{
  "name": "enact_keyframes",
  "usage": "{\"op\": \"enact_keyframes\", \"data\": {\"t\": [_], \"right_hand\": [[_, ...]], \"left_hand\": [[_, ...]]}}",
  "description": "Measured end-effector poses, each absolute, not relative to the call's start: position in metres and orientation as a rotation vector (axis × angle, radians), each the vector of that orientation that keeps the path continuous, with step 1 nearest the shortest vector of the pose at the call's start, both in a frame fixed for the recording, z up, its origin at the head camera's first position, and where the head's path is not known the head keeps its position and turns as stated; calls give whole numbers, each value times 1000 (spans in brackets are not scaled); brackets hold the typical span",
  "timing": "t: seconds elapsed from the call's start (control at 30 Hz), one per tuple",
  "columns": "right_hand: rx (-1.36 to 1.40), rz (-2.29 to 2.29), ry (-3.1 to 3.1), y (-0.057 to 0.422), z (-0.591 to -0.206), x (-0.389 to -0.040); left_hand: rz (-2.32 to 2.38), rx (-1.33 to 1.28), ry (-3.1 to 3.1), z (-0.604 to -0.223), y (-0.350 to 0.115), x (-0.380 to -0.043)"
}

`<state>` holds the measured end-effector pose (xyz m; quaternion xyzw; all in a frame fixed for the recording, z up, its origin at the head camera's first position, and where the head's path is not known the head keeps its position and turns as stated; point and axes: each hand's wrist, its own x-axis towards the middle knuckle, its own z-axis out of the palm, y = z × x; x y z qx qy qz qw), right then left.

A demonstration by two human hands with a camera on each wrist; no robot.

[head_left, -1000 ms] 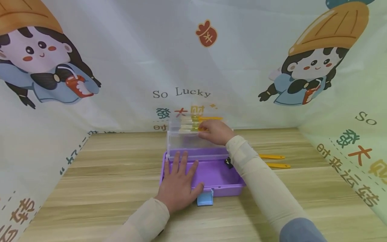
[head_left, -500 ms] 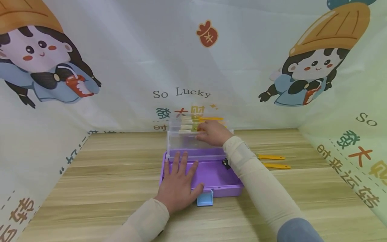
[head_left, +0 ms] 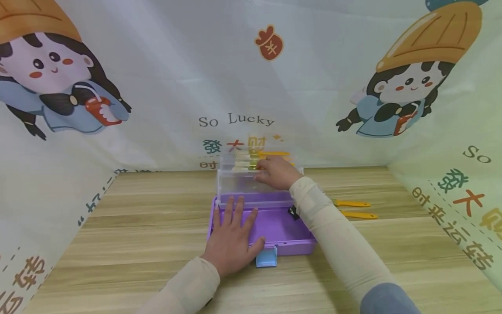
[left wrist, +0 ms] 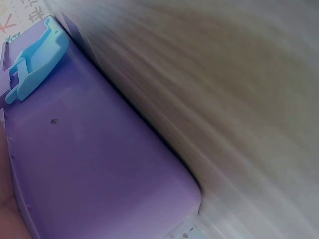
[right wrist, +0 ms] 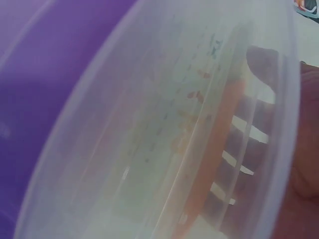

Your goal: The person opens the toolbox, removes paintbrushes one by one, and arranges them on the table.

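My left hand (head_left: 231, 240) lies flat, fingers spread, in the purple box (head_left: 288, 233). My right hand (head_left: 277, 172) pinches one of three brushes (head_left: 251, 159) in the clear tray (head_left: 239, 187) behind. Two yellow handles (head_left: 354, 209) lie right on the table (head_left: 137, 226).

The head view looks forward and down from the near side, taking in the whole table (head_left: 117, 226) up to the printed backdrop (head_left: 176, 78) at the far edge. The left wrist view sits very close over the purple box (left wrist: 99, 164), facing its blue latch (left wrist: 35, 64). The right wrist view presses against the clear tray (right wrist: 164, 129), blurred. All three views share that box.
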<state>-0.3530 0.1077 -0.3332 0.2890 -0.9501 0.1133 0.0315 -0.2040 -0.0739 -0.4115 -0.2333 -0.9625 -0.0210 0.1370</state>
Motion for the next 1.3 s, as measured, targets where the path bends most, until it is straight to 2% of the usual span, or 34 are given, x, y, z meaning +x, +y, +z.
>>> {"op": "enact_keyframes", "data": {"t": [0.4, 0.7, 1.3], "right_hand": [[945, 231, -2928, 109, -331, -350], [985, 486, -2857, 110, -334, -355], [772, 731, -2874, 107, -332, -349]], "left_hand": [[-64, -682, -2772, -410, -75, -204], [-73, -661, -2791, -411, -76, -205], [-77, -666, -2793, -412, -74, -204]]}}
